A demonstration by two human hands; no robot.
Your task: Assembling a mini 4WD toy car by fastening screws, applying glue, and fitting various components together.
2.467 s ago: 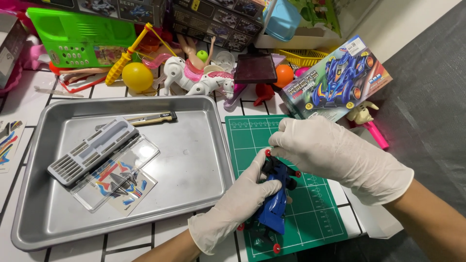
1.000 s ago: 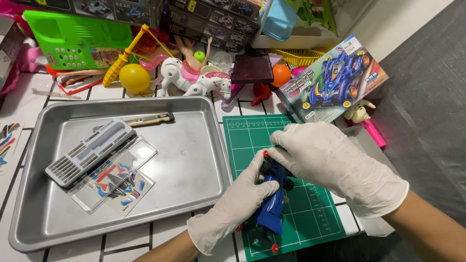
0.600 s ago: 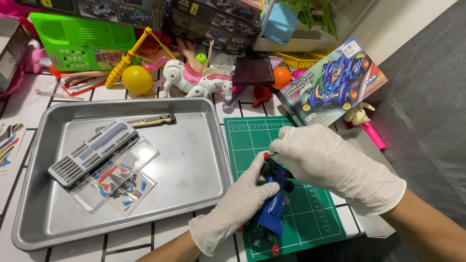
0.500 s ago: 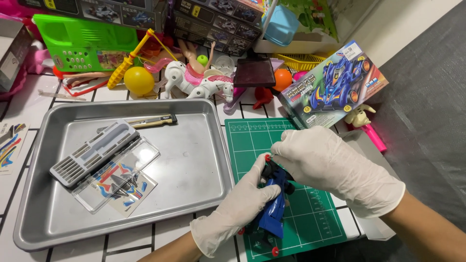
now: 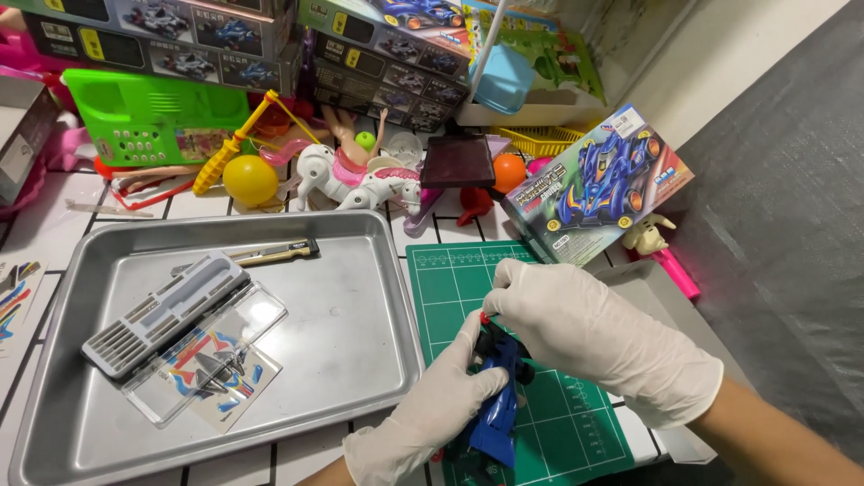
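Observation:
A blue toy race car (image 5: 498, 407) with red trim is held over the green cutting mat (image 5: 450, 279). My left hand (image 5: 423, 418), in a white glove, grips the car from the left side near its middle. My right hand (image 5: 594, 333), also gloved, covers the car's front end from above, fingers closed on it. Much of the car is hidden under both hands.
A metal tray (image 5: 351, 315) on the left holds a grey screwdriver case (image 5: 162, 310), a clear lid, a sticker sheet (image 5: 216, 378) and a knife (image 5: 270, 255). The car's box (image 5: 594, 184), a toy horse (image 5: 346, 175), a yellow ball (image 5: 250, 178) and stacked boxes crowd the back.
Both hands have stayed on the car with only small finger shifts. The view has drifted slightly.

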